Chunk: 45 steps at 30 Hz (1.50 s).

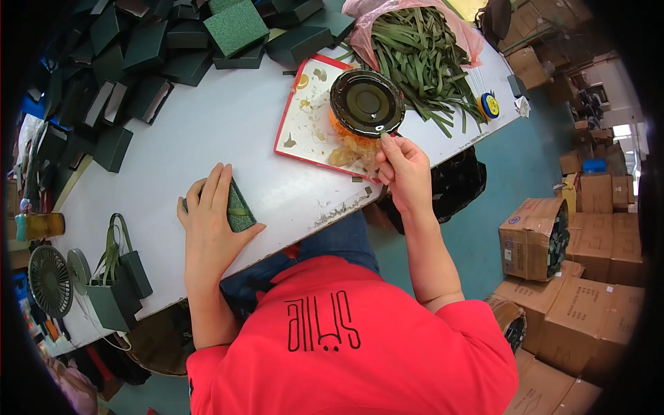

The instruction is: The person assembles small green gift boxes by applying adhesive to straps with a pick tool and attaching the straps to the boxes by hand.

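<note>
My left hand [209,218] lies over a small dark green box [239,205] on the white table. Its fingers stretch along the far side, and the thumb rests by the near corner. A green ribbon strip crosses the box's top. With thumb and forefinger pinched together, my right hand [403,169] is at the near rim of a round black dish [366,102] of dark, shiny liquid. Whatever is between those fingertips is too small to make out. Under the dish, a red-edged white board [294,135] carries dried yellowish residue.
Many dark green boxes [183,59] are heaped at the back left. A pink bag [363,34] of green ribbon strips [418,59] lies at the back right, near a yellow-and-blue round container [489,105]. A fan [50,280] and a green bag [114,304] stand left; cartons [574,321] right.
</note>
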Available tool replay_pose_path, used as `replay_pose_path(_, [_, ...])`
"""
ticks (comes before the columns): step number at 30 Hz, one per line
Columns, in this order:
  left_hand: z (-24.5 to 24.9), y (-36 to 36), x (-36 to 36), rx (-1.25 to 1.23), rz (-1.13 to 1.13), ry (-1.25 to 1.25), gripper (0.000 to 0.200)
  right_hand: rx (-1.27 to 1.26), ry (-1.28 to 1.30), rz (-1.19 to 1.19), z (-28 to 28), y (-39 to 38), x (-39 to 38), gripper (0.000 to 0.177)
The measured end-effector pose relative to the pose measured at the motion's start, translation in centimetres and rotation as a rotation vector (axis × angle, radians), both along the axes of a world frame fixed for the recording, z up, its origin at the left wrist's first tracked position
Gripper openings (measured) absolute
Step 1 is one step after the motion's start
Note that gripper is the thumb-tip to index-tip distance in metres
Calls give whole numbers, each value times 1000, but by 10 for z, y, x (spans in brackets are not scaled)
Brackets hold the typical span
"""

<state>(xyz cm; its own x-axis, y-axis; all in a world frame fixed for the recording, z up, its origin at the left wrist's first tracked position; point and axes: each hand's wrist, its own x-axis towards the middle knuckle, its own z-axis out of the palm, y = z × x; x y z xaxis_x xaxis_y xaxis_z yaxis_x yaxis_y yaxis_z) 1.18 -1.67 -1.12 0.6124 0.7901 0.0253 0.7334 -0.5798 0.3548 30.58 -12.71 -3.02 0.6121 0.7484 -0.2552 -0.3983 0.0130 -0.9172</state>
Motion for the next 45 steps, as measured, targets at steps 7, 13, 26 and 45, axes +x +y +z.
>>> replay_pose_path(7, [-1, 0, 0, 17, 2, -7, 102, -38, -14, 6, -2, -2, 3, 19])
replay_pose_path(13, [-2, 1, -3, -12, 9, -98, 102, -22, 2, 23, 6, -23, -11, 18])
replay_pose_path(26, [21, 7, 12, -227, -517, -543, 100, -302, -20, 875, 50, -20, -83, 20])
replay_pose_path(45, [21, 4, 14, -201, -573, -500, 101, -372, -113, 930, 37, -14, -93, 28])
